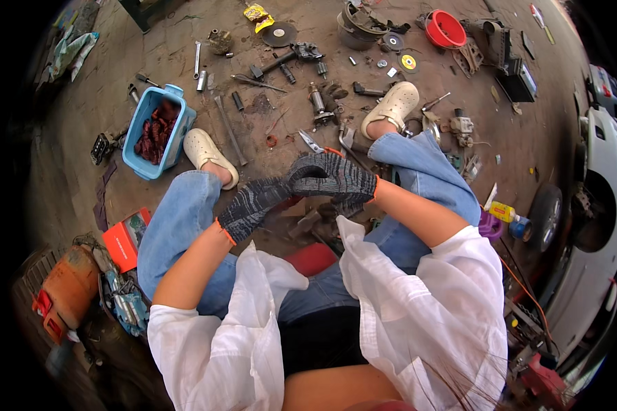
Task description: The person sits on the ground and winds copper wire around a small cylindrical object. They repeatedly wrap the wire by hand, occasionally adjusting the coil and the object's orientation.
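Both my hands wear dark grey knit gloves with orange cuffs and meet between my knees. The fingers of my right hand (334, 179) are curled over the fingertips of my left hand (255, 204), which are bent too. Whatever lies between them is hidden by the gloves; a bit of dark red shows just below. Right beyond the hands are pliers (311, 142) with silver jaws and a bent metal bar (350, 142). Farther off, a metal cylindrical part (317, 103) stands on the ground. A long flat metal bar (230, 130) lies near my left shoe.
A blue tub (136, 163) with dark red contents sits at the left, beside a red box (122, 241). Wrenches (197, 60), discs (280, 34) and a red bowl (430, 29) are scattered farther away. A wheel (546, 218) and white car (613, 185) are at the right.
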Demonstrator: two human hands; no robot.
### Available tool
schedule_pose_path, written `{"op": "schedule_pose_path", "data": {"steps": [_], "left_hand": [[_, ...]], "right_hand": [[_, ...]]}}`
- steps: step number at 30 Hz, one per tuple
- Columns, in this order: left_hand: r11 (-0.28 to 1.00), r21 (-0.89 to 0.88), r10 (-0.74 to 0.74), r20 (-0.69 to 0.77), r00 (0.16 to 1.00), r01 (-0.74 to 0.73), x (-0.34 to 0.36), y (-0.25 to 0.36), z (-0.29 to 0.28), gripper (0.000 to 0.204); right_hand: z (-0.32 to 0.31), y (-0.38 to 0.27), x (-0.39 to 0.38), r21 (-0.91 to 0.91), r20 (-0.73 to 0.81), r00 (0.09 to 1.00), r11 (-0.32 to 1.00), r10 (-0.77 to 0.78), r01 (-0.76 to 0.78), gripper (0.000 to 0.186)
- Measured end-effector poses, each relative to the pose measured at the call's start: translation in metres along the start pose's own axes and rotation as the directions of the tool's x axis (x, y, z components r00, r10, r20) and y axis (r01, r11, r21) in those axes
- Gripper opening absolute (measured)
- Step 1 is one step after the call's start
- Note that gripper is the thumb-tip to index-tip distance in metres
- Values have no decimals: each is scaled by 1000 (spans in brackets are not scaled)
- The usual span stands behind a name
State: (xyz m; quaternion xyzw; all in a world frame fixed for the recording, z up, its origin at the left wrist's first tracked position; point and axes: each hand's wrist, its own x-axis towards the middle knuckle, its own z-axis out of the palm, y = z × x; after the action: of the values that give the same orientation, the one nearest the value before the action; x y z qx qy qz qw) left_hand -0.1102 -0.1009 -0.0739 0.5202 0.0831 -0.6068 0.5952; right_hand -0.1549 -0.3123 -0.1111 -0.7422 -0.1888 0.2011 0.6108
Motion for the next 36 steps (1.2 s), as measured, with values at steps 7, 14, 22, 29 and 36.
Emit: {"op": "schedule_pose_path", "data": {"steps": [7, 14, 22, 29, 36], "left_hand": [[512, 685, 379, 361, 852, -517, 38, -64, -23, 24], [550, 735, 274, 290, 917, -397, 26, -51, 7, 23], [900, 380, 295, -164, 941, -215, 38, -4, -3, 27], [980, 172, 168, -480, 861, -96, 46, 0, -36, 25], [914, -404, -193, -538, 820, -51, 40, 11, -44, 23]], "right_hand": [[5, 46, -16, 616, -64, 893, 722, 445, -315, 25], [-52, 168, -18, -524, -238, 927, 765, 291, -375, 27], [-154, 288, 49, -210, -848, 412, 503, 334, -838, 29], [-192, 327, 115, -239, -939, 317, 409, 135, -881, 30], [-198, 340, 131, -82, -967, 142, 267, 210, -960, 22]]}}
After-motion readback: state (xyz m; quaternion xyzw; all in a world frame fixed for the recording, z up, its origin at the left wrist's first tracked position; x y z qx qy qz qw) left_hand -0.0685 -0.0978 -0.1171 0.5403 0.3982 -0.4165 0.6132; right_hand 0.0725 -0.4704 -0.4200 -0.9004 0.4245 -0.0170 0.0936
